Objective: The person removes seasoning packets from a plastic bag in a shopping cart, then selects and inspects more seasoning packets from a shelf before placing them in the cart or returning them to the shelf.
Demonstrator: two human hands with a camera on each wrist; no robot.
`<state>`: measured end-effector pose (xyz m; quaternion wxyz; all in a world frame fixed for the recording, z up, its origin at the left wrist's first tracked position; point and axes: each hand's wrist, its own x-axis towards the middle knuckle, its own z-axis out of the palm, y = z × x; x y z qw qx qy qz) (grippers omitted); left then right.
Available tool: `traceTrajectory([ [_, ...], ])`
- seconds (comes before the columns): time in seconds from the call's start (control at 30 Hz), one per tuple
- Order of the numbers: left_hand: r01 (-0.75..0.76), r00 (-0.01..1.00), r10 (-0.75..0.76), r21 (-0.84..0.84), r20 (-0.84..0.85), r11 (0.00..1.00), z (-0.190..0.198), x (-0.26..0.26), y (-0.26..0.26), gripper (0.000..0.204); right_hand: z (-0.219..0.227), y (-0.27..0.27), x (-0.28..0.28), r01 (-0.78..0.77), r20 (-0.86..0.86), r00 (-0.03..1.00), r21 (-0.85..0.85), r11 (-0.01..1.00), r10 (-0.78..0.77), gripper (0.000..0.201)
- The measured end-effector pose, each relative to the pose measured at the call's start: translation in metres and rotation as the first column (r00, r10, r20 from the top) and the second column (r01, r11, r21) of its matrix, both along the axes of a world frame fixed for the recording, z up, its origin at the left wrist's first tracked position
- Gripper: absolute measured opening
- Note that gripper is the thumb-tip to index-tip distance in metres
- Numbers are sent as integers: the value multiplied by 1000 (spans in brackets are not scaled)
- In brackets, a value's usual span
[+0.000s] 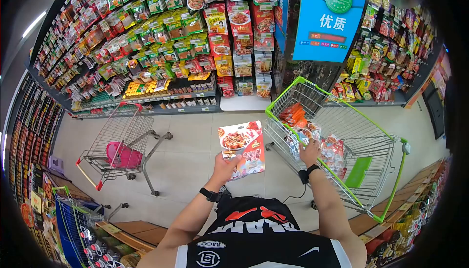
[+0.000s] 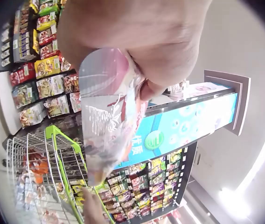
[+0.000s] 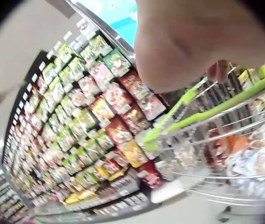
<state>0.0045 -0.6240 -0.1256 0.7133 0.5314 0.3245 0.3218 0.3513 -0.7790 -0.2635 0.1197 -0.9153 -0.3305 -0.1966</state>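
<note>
With the left hand (image 1: pixel 225 165) pinching the bottom edge of the food packet (image 1: pixel 242 147) just left of the green cart (image 1: pixel 342 121), whose near rim the right hand (image 1: pixel 309 151) grips, lifting the packet clear of the rim seems wise.

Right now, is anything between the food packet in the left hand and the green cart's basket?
Nothing visible. The packet is held in the left hand beside the green cart, whose top is open; the right hand rests on its near rim.
</note>
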Motion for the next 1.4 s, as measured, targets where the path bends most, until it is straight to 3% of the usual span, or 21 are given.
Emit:
traceTrajectory([
  [0.03, -25, 999, 25, 5, 38, 1000, 3, 3, 1, 29, -4, 13, -1, -83, -228, 967, 132, 988, 112, 37],
  [0.1, -80, 991, 79, -1, 105, 997, 7, 14, -5, 28, -16, 33, -6, -144, -590, 713, 405, 903, 378, 35],
  [0.17, -98, 980, 98, -9, 171, 995, -7, 30, -3, 29, 25, 50, -38, -83, -736, 231, 637, 767, 636, 35],
  [0.2, -128, 972, 127, -9, 198, 992, -12, 34, -3, 29, 51, 61, -62, -4, -698, -59, 715, 699, 714, 36],
  [0.3, -141, 970, 105, 153, 221, 978, -10, 51, -7, 35, 104, 81, -119, -280, -517, -69, 831, 481, 853, 46],
  [0.33, -114, 980, 68, 244, 190, 963, -7, 52, -11, 38, 119, 80, -129, -317, -556, -164, 812, 490, 815, 57],
  [0.43, -41, 998, 10, 574, 56, 818, -18, 55, -19, 42, 122, 80, -155, -337, -432, -248, 878, 341, 867, 72],
  [0.47, 60, 998, -60, 555, -18, 830, -22, 48, -19, 47, 118, 79, -150, -386, -479, -267, 848, 362, 836, 82],
  [0.57, 181, 983, -137, 540, -122, 822, -15, 29, -20, 54, 92, 77, -147, -232, -512, -455, 858, 458, 729, 77],
  [0.6, 220, 975, -169, 545, -142, 809, -18, 22, -16, 54, 95, 78, -153, -131, -511, -442, 850, 511, 737, 65],
  [0.7, 123, 981, -14, 566, -193, 815, -26, 8, -10, 57, 109, 79, -160, -2, -559, -492, 767, 642, 667, 52],
  [0.73, 51, 966, 96, 541, -239, 840, -27, 4, -11, 56, 103, 79, -164, 79, -543, -489, 752, 654, 683, 46],
  [0.8, -102, 893, 300, 498, -337, 861, -29, -3, -16, 56, 97, 77, -163, 41, -610, -490, 698, 715, 623, 46],
  [0.87, 39, 968, 13, 201, -252, 979, -30, -11, -17, 49, 96, 73, -165, 51, -664, -450, 649, 759, 597, 42],
  [0.93, 237, 967, -243, -81, -77, 968, -30, -16, -14, 42, 96, 72, -169, 25, -671, -393, 676, 737, 629, 42],
  [1.07, 324, 928, -329, -55, -173, 944, -33, -20, -18, 27, 109, 71, -171, -4, -692, -279, 694, 720, 666, 43],
  [1.27, 337, 930, -331, 14, -162, 941, -43, -15, -22, 21, 93, 65, -159, 17, -745, -223, 641, 767, 628, 43],
  [1.4, 219, 967, -213, 31, -144, 975, -40, -11, -27, 17, 86, 61, -157, 64, -713, -248, 664, 745, 656, 37],
])
